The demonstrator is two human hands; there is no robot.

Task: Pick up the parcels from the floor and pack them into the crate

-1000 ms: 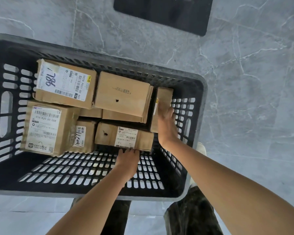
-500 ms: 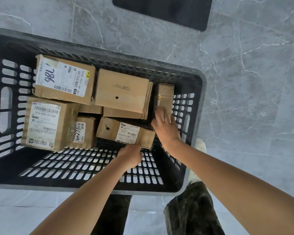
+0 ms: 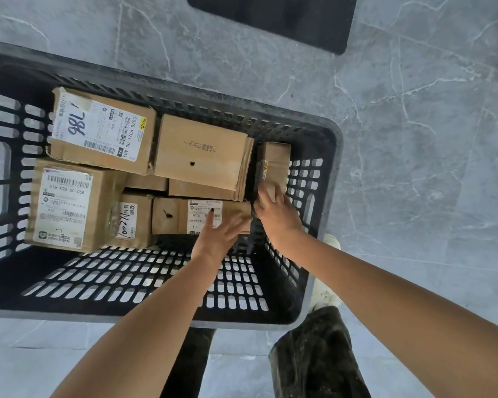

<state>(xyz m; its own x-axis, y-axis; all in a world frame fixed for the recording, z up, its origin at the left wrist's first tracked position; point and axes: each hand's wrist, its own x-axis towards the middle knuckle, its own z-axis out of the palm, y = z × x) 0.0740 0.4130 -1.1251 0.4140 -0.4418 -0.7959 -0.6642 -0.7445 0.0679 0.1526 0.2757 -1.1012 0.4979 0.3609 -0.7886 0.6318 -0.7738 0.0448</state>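
one parcel partly behind right hand

Parcels in crate far half; mat behind.

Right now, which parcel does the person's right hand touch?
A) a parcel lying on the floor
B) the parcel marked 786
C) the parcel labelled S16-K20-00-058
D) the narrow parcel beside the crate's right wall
D: the right hand lies on the near end of the narrow parcel, which stands next to the right wall of the black crate.
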